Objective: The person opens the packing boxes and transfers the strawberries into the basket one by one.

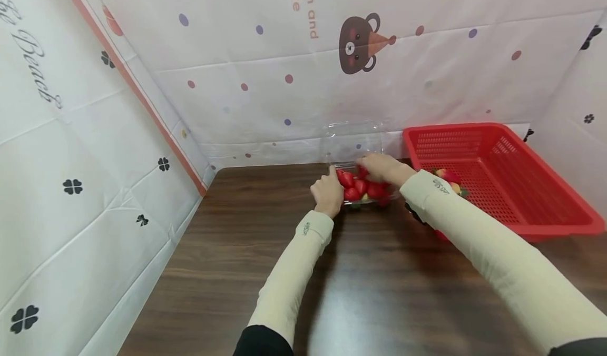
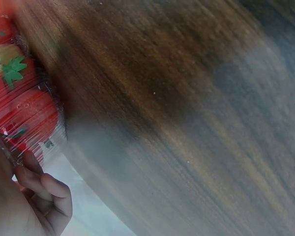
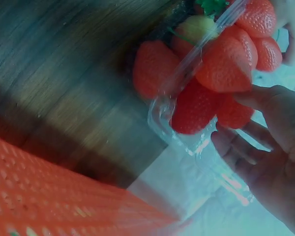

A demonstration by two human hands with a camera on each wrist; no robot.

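From my remote seat I had two bare hands in view, each below one cream sleeve (image 1: 289, 277). The left hand (image 1: 328, 190) gripped the left end of one clear, rectangular plastic container (image 3: 160, 120), fingers bent against its wall. The right hand (image 1: 381, 169) was at the other end, one strawberry (image 3: 234, 114) between its thumb and fingers; I couldn't tell whether it was pinched or only touched. I counted at least seven glossy red strawberries (image 1: 360, 186) heaped in the container, overlap hiding the exact total. The container sat near the back edge of one dark brown wood-grain table (image 1: 227, 272), its single transparent lid (image 1: 355, 137) raised before the white printed backdrop (image 1: 213, 45). Just to its right was one red, rectangular, perforated plastic basket (image 1: 559, 228), with at least two pieces of fruit (image 1: 448, 175) visible inside, partly hidden by the right sleeve. The backdrop showed one brown bear (image 1: 355, 45), and five dark clovers (image 1: 72, 186) marked the left side.
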